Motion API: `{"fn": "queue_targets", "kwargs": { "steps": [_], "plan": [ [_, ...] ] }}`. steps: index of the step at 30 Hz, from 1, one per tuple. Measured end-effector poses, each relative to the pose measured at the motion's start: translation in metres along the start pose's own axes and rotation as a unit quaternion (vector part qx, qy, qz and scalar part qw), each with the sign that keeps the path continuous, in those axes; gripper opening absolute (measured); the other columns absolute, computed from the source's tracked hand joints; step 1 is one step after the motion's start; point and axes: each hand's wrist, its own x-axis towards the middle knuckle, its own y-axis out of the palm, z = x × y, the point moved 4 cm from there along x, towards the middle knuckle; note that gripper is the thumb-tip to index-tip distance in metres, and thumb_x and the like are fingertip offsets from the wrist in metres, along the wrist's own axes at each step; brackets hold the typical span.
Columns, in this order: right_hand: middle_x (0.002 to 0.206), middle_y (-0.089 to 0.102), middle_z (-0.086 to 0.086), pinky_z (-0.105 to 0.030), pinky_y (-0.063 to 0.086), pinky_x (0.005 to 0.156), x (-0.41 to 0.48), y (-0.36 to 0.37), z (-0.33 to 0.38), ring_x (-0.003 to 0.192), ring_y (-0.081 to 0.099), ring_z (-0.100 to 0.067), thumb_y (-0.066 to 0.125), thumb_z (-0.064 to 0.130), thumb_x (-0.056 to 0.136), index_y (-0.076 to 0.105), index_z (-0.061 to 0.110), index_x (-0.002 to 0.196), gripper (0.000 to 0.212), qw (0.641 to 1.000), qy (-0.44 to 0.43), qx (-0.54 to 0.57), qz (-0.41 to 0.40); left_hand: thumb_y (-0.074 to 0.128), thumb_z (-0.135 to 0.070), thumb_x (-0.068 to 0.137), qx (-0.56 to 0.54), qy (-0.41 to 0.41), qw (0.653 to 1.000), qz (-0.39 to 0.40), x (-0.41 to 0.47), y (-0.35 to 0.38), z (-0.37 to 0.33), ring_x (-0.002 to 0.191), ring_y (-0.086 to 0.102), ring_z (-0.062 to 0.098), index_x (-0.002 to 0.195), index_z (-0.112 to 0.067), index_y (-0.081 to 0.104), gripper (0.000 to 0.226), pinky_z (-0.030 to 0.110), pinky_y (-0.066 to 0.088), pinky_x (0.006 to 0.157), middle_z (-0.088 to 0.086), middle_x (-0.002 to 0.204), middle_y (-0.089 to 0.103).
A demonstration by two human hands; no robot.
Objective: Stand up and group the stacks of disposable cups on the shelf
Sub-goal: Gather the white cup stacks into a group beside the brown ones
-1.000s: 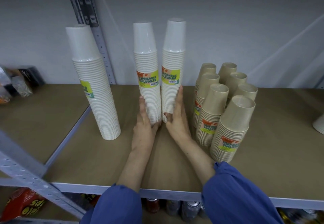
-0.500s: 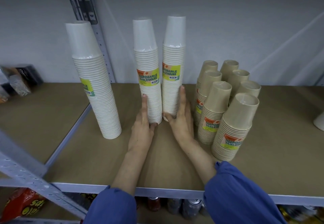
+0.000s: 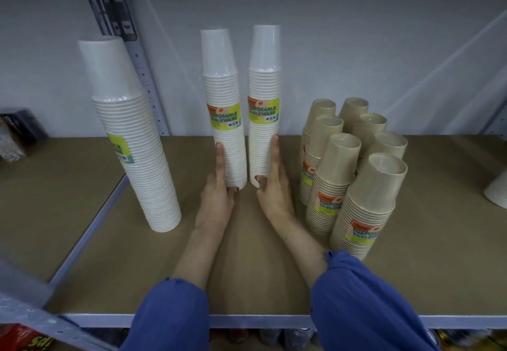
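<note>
Two tall white cup stacks stand upright side by side at the middle of the brown shelf (image 3: 247, 273). My left hand (image 3: 216, 199) grips the base of the left white stack (image 3: 225, 120) from its left side. My right hand (image 3: 274, 191) grips the base of the right white stack (image 3: 264, 114) from its right side. A third, wider white stack (image 3: 134, 144) stands apart to the left. A cluster of several brown cup stacks (image 3: 354, 175) stands upright to the right, close to my right wrist.
A grey metal upright (image 3: 131, 48) rises behind the left stack. A dark packet (image 3: 19, 131) lies at the far left of the shelf. Part of another white cup (image 3: 498, 194) shows at the right edge. Cans and snack bags sit on the shelf below.
Both hands have slid the two middle white stacks farther back on the shelf, keeping them upright and close together. The left stack and the brown group have not moved.
</note>
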Motion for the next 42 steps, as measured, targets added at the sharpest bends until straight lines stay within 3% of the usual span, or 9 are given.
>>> {"fn": "queue_targets", "kwargs": {
  "steps": [5, 9, 13, 20, 24, 30, 36, 39, 42],
  "plan": [
    [0.150, 0.018, -0.008, -0.021, 0.025, 0.100, 0.008, 0.005, -0.004, 0.133, 0.028, -0.017, 0.051, -0.007, 0.083, -0.012, 0.043, 0.129, 0.093, 1.000, 0.010, 0.014, 0.010, 0.056, -0.004, 0.085, -0.007, 0.005, 1.000, 0.000, 0.006, 0.004, 0.001, 0.109, 0.055, 0.038, 0.120, -0.049, -0.023, 0.097, 0.042, 0.045, 0.088, 0.022, 0.138, 0.040],
    [0.148, 0.021, -0.011, -0.017, 0.023, 0.099, 0.011, 0.005, -0.005, 0.124, 0.024, -0.003, 0.049, -0.007, 0.084, -0.007, 0.038, 0.132, 0.086, 1.000, 0.005, 0.023, 0.005, 0.056, -0.003, 0.084, -0.009, -0.001, 1.000, -0.001, 0.012, 0.007, 0.002, 0.108, 0.055, 0.038, 0.122, -0.046, -0.021, 0.097, 0.039, 0.044, 0.085, 0.022, 0.136, 0.042],
    [0.150, 0.018, -0.011, -0.021, 0.021, 0.102, 0.013, 0.006, -0.005, 0.134, 0.024, -0.013, 0.047, -0.007, 0.086, -0.008, 0.038, 0.131, 0.084, 0.999, 0.004, 0.034, 0.011, 0.056, -0.003, 0.083, -0.013, 0.007, 1.000, 0.005, 0.016, 0.009, 0.003, 0.111, 0.053, 0.039, 0.123, -0.045, -0.021, 0.096, 0.042, 0.044, 0.089, 0.020, 0.143, 0.036],
    [0.151, 0.015, -0.011, -0.024, 0.020, 0.106, 0.015, 0.008, -0.007, 0.137, 0.020, -0.017, 0.048, -0.004, 0.086, -0.006, 0.037, 0.132, 0.082, 0.999, 0.005, 0.047, 0.020, 0.057, -0.002, 0.083, -0.019, 0.020, 1.000, 0.001, 0.019, 0.010, 0.007, 0.112, 0.054, 0.036, 0.121, -0.048, -0.022, 0.098, 0.037, 0.044, 0.088, 0.018, 0.145, 0.034],
    [0.151, 0.015, -0.011, -0.026, 0.021, 0.107, 0.016, 0.007, -0.006, 0.136, 0.021, -0.016, 0.047, 0.011, 0.091, -0.006, 0.038, 0.131, 0.072, 0.998, 0.008, 0.051, 0.021, 0.056, -0.004, 0.084, -0.016, 0.016, 1.000, 0.004, 0.020, 0.012, 0.007, 0.108, 0.055, 0.037, 0.121, -0.049, -0.022, 0.097, 0.038, 0.045, 0.085, 0.021, 0.141, 0.037],
    [0.144, 0.022, -0.014, -0.024, 0.025, 0.100, 0.015, 0.007, -0.008, 0.131, 0.029, -0.020, 0.051, -0.006, 0.083, -0.007, 0.041, 0.130, 0.089, 1.000, 0.017, 0.015, 0.009, 0.055, -0.006, 0.086, -0.010, 0.018, 1.000, 0.005, 0.020, 0.014, 0.008, 0.111, 0.053, 0.036, 0.120, -0.050, -0.024, 0.096, 0.039, 0.044, 0.088, 0.021, 0.139, 0.037],
    [0.147, 0.021, -0.011, -0.011, 0.018, 0.098, 0.015, 0.006, -0.008, 0.119, 0.020, 0.002, 0.050, -0.007, 0.082, -0.006, 0.035, 0.135, 0.088, 1.000, 0.015, 0.014, 0.001, 0.056, -0.006, 0.086, 0.001, 0.024, 1.000, 0.005, 0.018, 0.012, 0.005, 0.115, 0.051, 0.034, 0.121, -0.047, -0.023, 0.096, 0.038, 0.044, 0.088, 0.019, 0.142, 0.034],
    [0.147, 0.022, -0.013, -0.007, 0.013, 0.097, 0.013, 0.005, -0.006, 0.125, 0.022, -0.004, 0.052, -0.006, 0.080, -0.001, 0.020, 0.142, 0.086, 1.000, 0.018, 0.001, -0.019, 0.055, -0.008, 0.087, 0.013, 0.025, 1.000, 0.005, 0.014, 0.010, 0.003, 0.114, 0.051, 0.034, 0.123, -0.045, -0.021, 0.092, 0.029, 0.039, 0.080, 0.020, 0.142, 0.033],
    [0.148, 0.021, -0.015, -0.015, 0.016, 0.104, 0.008, 0.003, -0.004, 0.136, 0.023, -0.020, 0.057, -0.002, 0.079, 0.002, 0.013, 0.144, 0.086, 0.999, 0.028, -0.004, -0.019, 0.053, -0.010, 0.088, 0.032, 0.010, 0.999, 0.009, 0.004, 0.006, 0.000, 0.105, 0.055, 0.034, 0.127, -0.043, -0.016, 0.086, 0.026, 0.036, 0.072, 0.018, 0.140, 0.036]
  ]
}}
